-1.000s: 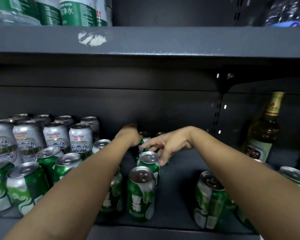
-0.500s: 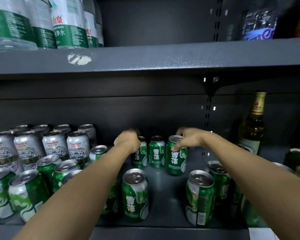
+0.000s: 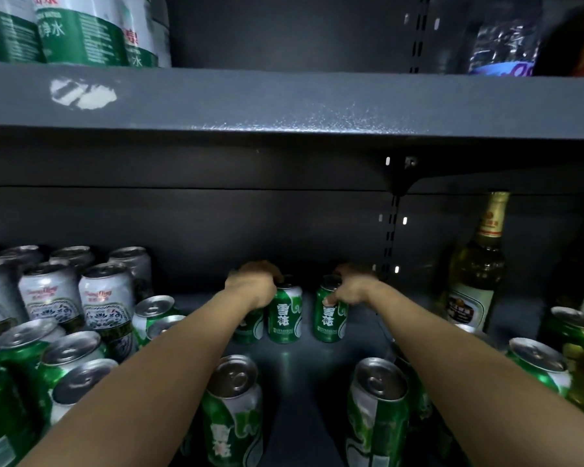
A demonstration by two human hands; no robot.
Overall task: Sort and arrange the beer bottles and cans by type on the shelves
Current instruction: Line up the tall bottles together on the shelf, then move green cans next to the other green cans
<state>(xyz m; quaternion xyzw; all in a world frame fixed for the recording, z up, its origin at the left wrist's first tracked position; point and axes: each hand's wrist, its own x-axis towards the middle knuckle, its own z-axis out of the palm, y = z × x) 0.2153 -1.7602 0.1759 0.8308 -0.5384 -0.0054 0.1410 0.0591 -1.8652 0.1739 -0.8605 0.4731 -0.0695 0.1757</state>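
Head view: both forearms reach to the back of the lower shelf [image 3: 317,372], centre of frame.
Left hand [image 3: 252,284]: fingers curled over the tops of two upright green cans; the nearer-centre can [image 3: 285,315] shows fully, the other is mostly hidden.
Right hand [image 3: 353,288]: fingers clamped on a third green can [image 3: 329,320], just beside.
Left of frame: silver cans [image 3: 107,298] behind green ones.
Right of frame: beer bottle [image 3: 476,264], upright.
Upper left: water bottles [image 3: 78,32].

green cans [image 3: 285,315]: about 13 | silver cans [image 3: 106,298]: about 8 | beer bottle [image 3: 476,271]: 1
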